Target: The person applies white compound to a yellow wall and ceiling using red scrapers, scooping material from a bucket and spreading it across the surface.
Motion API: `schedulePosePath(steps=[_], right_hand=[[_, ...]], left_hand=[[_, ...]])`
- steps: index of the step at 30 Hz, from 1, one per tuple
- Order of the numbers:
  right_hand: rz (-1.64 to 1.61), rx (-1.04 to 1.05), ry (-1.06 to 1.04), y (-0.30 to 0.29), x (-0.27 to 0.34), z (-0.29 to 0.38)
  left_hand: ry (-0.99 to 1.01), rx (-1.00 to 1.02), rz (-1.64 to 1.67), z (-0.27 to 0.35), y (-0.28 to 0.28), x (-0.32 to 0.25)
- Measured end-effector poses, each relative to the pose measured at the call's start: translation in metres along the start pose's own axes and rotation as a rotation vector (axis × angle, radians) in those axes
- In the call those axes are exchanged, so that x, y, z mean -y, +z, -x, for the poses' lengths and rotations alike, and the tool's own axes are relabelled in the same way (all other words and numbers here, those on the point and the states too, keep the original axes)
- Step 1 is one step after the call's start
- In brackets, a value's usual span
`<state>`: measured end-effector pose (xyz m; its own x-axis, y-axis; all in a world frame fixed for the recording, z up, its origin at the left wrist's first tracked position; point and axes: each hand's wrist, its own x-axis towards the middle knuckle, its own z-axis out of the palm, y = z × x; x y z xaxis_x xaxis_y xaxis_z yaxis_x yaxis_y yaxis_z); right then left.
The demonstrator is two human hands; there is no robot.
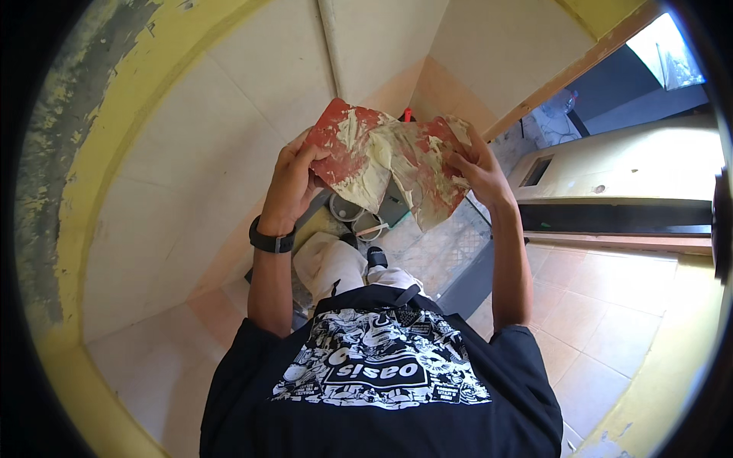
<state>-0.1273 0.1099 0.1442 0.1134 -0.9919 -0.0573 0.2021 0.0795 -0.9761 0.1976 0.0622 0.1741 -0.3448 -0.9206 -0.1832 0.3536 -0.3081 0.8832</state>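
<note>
Two red flat sheets smeared with cream-coloured paste are held up in front of me, meeting or overlapping near the middle; whether they are one piece, I cannot tell. My left hand (293,174) grips the outer edge of the left sheet (349,154), thumb on its face. The outer edge of the right sheet (426,172) is pinched by my right hand (484,166), with the thumb on the paste-covered face. Thick paste (381,154) lies where the sheets meet. A black watch is on my left wrist.
Below the sheets, round containers (368,229) stand on the floor near my feet, one with a stick across it. A red-tipped object (408,114) shows behind the sheets. A pipe (329,48) runs along the tiled wall. To the right are a doorway and a pale panel (618,166) with a rectangular opening.
</note>
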Motion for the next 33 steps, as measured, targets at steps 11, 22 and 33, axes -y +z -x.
schedulePosePath(steps=[11,22,33], right_hand=[[0.012,-0.016,0.132,0.013,-0.025,0.002],[-0.392,-0.047,0.198,0.013,-0.053,-0.011],[-0.445,-0.259,-0.126,-0.023,0.039,-0.068]], left_hand=[[-0.070,0.021,-0.162,-0.011,-0.003,-0.003],[0.001,-0.088,-0.133,-0.009,0.010,0.020],[0.165,-0.063,0.244,0.009,0.025,0.051]])
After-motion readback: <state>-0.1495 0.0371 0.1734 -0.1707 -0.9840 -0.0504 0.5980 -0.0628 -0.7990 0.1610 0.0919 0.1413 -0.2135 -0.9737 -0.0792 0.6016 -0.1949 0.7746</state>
